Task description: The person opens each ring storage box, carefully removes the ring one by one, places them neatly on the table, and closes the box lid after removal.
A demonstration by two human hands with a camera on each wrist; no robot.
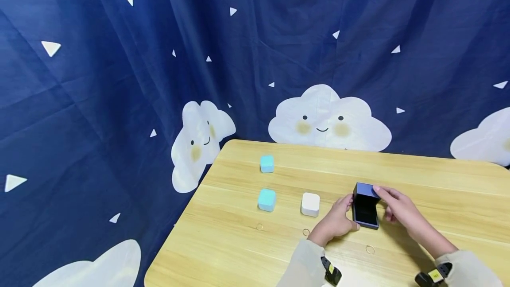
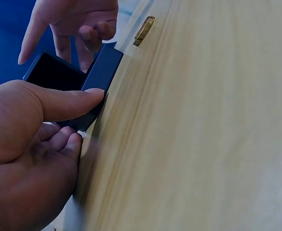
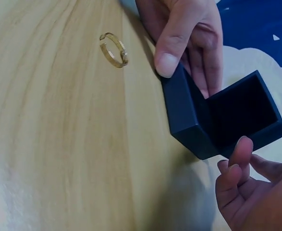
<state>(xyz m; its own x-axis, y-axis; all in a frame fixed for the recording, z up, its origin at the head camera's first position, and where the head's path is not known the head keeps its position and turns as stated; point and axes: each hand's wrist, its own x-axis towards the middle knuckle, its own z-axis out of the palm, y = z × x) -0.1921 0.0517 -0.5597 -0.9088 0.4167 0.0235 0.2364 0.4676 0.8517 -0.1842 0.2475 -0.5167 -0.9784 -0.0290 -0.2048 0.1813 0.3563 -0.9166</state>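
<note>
A dark navy ring box (image 1: pixel 365 219) stands with its lid raised, its black inside facing the person. My left hand (image 1: pixel 338 221) grips the box's base from the left; in the left wrist view its thumb (image 2: pixel 78 103) presses the front wall. At the lid's upper right corner is my right hand (image 1: pixel 399 207), one finger extended to the top edge. Its other fingers (image 3: pixel 239 180) are loosely bent beside the lid in the right wrist view. In front of the box lies a gold ring (image 1: pixel 370 249), which shows an open band (image 3: pixel 114 50) up close.
Two turquoise boxes (image 1: pixel 267 199) and a white box (image 1: pixel 310 204) stand left of the hands on the wooden table (image 1: pixel 223 251). Two more thin rings lie in front of them, one ring (image 1: pixel 306 232) close to the left wrist. A blue cloud-print curtain (image 1: pixel 247 56) hangs behind.
</note>
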